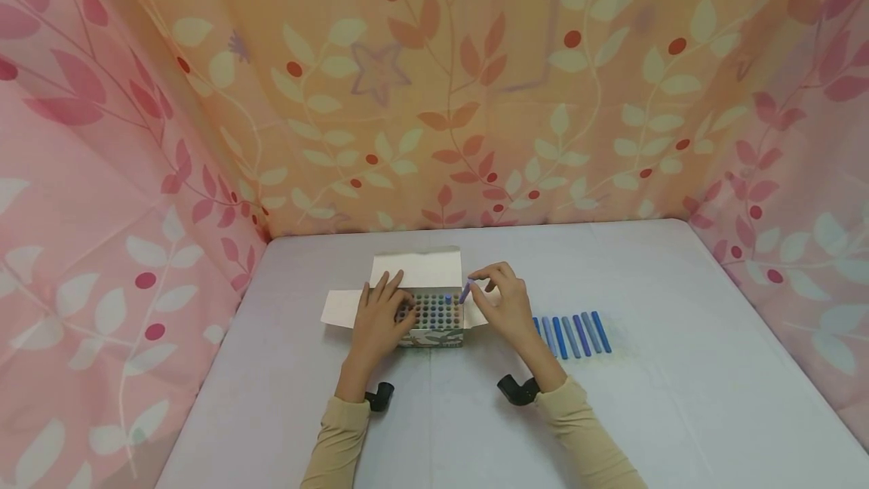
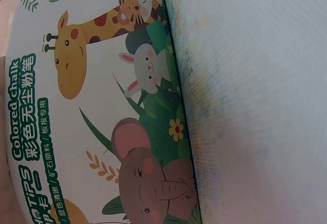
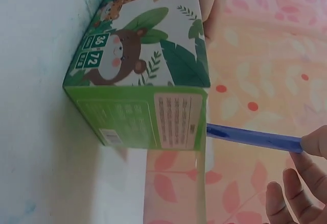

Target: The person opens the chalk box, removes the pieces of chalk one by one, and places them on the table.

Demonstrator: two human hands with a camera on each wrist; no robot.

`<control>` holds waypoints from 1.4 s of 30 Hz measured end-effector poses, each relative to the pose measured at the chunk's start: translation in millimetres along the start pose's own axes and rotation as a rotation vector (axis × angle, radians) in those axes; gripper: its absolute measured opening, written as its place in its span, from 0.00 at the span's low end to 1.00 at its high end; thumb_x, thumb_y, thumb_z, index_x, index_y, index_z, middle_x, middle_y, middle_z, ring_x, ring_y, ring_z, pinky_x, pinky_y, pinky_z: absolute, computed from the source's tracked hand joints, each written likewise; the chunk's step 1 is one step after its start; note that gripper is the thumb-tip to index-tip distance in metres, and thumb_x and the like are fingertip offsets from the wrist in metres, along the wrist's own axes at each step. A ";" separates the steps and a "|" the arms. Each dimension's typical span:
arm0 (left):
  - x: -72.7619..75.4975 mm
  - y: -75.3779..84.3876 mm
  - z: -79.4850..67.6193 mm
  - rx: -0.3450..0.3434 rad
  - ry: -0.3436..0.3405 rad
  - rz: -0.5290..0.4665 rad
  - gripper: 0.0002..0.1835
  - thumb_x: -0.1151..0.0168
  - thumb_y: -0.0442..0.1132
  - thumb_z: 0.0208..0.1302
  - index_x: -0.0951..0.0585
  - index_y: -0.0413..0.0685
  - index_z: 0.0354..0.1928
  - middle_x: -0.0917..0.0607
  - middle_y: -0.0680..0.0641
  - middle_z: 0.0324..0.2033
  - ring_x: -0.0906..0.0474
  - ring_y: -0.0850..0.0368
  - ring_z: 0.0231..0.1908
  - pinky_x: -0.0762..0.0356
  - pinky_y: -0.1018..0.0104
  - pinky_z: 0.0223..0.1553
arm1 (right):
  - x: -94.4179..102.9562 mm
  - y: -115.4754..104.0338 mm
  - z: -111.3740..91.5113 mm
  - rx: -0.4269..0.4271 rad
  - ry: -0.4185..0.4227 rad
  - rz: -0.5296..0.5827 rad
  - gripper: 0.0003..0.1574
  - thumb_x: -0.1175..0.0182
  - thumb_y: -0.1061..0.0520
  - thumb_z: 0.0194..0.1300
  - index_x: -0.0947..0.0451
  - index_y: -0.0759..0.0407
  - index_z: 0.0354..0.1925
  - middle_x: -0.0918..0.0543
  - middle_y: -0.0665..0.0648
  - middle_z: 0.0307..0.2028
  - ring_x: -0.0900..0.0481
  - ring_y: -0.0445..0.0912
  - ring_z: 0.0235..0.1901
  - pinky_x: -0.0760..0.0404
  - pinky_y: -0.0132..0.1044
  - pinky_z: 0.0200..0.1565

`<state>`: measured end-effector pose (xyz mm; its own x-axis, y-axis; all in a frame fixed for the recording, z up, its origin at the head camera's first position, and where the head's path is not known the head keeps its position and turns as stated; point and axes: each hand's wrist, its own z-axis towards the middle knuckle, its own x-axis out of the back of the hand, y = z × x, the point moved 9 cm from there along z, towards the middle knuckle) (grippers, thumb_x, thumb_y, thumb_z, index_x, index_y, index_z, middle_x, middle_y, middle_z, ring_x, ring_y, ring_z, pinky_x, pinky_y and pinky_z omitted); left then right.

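A printed cardboard chalk box (image 1: 431,339) stands on the table with its top flaps spread outward and many chalk sticks upright inside. My left hand (image 1: 380,317) rests at the box's left end; the far fingers are spread, the thumb and index fingertip apart over the chalk tops. Animal pictures and "Colored chalk" lettering show on the box front (image 2: 97,106) in the left wrist view. My right hand (image 1: 508,309) pinches a blue-violet chalk stick (image 3: 255,137) by its upper end, its lower end at the box's right edge. One blue chalk (image 1: 448,299) stands higher than those around it.
Right of the box, several blue and violet chalk sticks (image 1: 574,335) lie side by side on the white table cover (image 1: 679,383). Faint chalk smudges mark the cover. Floral curtains (image 1: 462,96) enclose the back and sides. Each wrist carries a black camera mount (image 1: 519,390).
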<state>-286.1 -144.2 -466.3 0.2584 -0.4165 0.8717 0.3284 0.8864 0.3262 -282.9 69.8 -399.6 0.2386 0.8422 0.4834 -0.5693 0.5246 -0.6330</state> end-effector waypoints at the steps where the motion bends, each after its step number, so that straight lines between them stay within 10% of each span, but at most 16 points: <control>1: -0.7 -0.2 -0.2 0.002 -0.004 -0.001 0.06 0.44 0.52 0.61 0.24 0.61 0.33 0.37 0.52 0.68 0.50 0.49 0.70 0.58 0.43 0.70 | 2.7 1.2 -0.2 0.000 0.006 0.006 0.07 0.36 0.60 0.57 0.19 0.57 0.37 0.23 0.55 0.36 0.26 0.50 0.28 0.33 0.37 0.33; 42: -2.0 -1.5 0.4 -0.002 -0.008 -0.002 0.07 0.45 0.53 0.61 0.24 0.61 0.34 0.38 0.52 0.68 0.51 0.49 0.70 0.62 0.46 0.71 | 131.1 71.5 -11.4 -0.169 0.059 -0.242 0.10 0.37 0.57 0.57 0.21 0.61 0.36 0.22 0.58 0.37 0.25 0.51 0.31 0.30 0.37 0.31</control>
<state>-287.4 -144.7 -468.4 0.2504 -0.4166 0.8739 0.3311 0.8851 0.3271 -283.5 219.1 -388.4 0.3992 0.6931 0.6002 -0.3522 0.7203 -0.5976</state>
